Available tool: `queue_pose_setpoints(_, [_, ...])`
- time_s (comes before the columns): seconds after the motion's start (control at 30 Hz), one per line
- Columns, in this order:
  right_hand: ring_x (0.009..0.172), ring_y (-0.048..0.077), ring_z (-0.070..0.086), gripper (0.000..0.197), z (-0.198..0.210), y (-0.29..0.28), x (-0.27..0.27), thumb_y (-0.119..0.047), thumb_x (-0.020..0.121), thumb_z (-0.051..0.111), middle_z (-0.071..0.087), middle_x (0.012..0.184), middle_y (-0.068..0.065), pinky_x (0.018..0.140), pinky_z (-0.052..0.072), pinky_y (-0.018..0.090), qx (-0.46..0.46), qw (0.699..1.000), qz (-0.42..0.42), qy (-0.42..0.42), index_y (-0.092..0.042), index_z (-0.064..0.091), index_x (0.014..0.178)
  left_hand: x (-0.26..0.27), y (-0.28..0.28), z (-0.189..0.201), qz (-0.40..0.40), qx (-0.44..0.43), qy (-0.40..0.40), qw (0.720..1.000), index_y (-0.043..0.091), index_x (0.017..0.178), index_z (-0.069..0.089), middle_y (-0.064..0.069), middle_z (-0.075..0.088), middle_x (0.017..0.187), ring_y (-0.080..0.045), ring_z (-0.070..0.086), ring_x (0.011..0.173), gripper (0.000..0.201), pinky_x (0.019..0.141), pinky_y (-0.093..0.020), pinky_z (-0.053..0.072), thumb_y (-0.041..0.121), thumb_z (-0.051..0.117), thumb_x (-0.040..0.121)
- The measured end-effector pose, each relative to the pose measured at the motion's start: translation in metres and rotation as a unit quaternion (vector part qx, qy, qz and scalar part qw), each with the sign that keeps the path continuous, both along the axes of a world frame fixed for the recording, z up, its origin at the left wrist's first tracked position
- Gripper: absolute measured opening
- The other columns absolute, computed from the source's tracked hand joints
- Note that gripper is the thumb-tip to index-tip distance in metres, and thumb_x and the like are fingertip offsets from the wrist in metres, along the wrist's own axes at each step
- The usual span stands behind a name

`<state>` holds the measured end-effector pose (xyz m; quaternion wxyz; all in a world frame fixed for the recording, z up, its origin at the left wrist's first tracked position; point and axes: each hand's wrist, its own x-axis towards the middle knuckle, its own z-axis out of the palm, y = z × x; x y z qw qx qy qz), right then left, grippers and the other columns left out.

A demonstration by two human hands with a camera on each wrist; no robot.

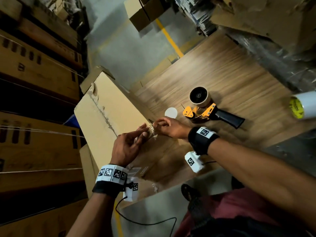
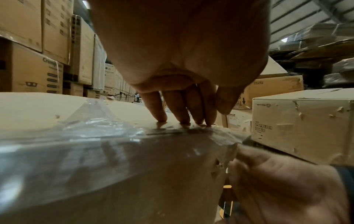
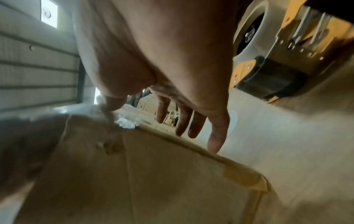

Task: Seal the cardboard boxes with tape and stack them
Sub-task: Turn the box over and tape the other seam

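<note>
A long cardboard box (image 1: 109, 106) lies slanted against the wooden table (image 1: 222, 74). Clear tape (image 2: 99, 130) runs over its near end, and a crumpled tape end (image 1: 151, 132) sticks up at the box's corner. My left hand (image 1: 142, 132) presses straight fingertips (image 2: 184, 119) onto the taped edge, thumb free. My right hand (image 1: 156, 124) pinches the crumpled tape end (image 3: 124, 123) between thumb and forefinger, with the other fingers (image 3: 216, 136) spread over the box (image 3: 153, 174). The yellow and black tape dispenser (image 1: 203, 110) lies on the table just beyond my right hand.
A white disc (image 1: 171, 112) lies beside the dispenser, and a white roll (image 1: 302, 105) sits at the table's right edge. Stacked cartons (image 1: 34, 74) wall the left side. Another box (image 2: 302, 124) stands right of the taped one. A black cable (image 1: 145, 223) hangs below my left wrist.
</note>
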<state>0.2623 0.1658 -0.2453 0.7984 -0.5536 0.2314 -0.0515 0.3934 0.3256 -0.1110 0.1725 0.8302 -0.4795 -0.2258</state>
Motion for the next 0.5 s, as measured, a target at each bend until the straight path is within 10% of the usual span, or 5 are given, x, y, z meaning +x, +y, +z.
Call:
queue_pose_setpoints(0.17, [0.119, 0.022, 0.065, 0.044, -0.023, 0.008, 0.001, -0.036, 0.102, 0.06, 0.066, 0.125, 0.007, 0.106, 0.052, 0.045, -0.077, 0.997, -0.012, -0.029, -0.012, 0.057, 0.138, 0.009, 0.001, -0.003, 0.013, -0.012, 0.095, 0.995, 0.034, 0.126, 0.075, 0.017, 0.068, 0.133, -0.002, 0.058, 0.132, 0.026, 0.115, -0.039, 0.047, 0.039, 0.065, 0.102])
queue_pose_setpoints(0.37, [0.12, 0.0, 0.058, 0.046, -0.037, 0.031, -0.008, -0.005, 0.105, 0.055, 0.065, 0.132, 0.001, 0.105, 0.047, 0.016, -0.258, 0.958, -0.087, -0.091, -0.012, 0.051, 0.15, 0.038, -0.003, -0.001, -0.033, 0.017, 0.127, 0.991, 0.032, 0.122, 0.077, 0.016, 0.068, 0.133, -0.008, 0.059, 0.133, 0.04, 0.113, -0.031, 0.046, 0.003, 0.063, 0.099])
queue_pose_setpoints(0.5, [0.113, 0.021, 0.066, 0.047, -0.04, 0.058, 0.005, -0.035, 0.109, 0.045, 0.066, 0.131, 0.003, 0.089, 0.057, 0.044, -0.344, 0.919, -0.181, -0.067, -0.024, 0.048, 0.154, 0.051, -0.005, -0.002, -0.079, 0.043, 0.119, 0.989, 0.031, 0.123, 0.077, 0.022, 0.066, 0.134, -0.004, 0.058, 0.132, 0.041, 0.101, -0.038, 0.058, 0.001, 0.07, 0.097])
